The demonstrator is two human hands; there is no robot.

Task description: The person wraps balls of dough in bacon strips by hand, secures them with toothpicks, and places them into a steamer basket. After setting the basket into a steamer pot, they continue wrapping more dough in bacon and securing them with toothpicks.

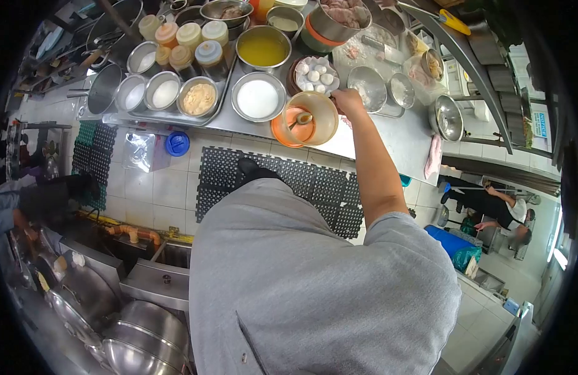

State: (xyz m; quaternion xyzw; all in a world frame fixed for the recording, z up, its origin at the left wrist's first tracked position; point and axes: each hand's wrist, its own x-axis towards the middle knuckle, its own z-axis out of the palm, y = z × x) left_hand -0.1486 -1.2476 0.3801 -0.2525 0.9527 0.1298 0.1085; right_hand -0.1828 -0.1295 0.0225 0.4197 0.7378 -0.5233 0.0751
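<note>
My right hand (348,103) reaches out over the table's front edge, its fingers closed at the right rim of a translucent tub (326,119). The tub overlaps an orange container (280,132), and a small spoon-like tool shows inside it. Just behind the hand is a bowl of white balls (314,74). A steel bowl of white powder (257,97) stands to the left of the tub, and a floury steel bowl (371,87) is right of the hand. My left hand is out of view.
Squeeze bottles (189,36) and small bowls stand on a tray at the left. Behind is a bowl of yellow liquid (262,50). A pink cloth (434,156) hangs at the right edge. Other people are at far left and far right (495,203). Large steel pans (145,331) stand lower left.
</note>
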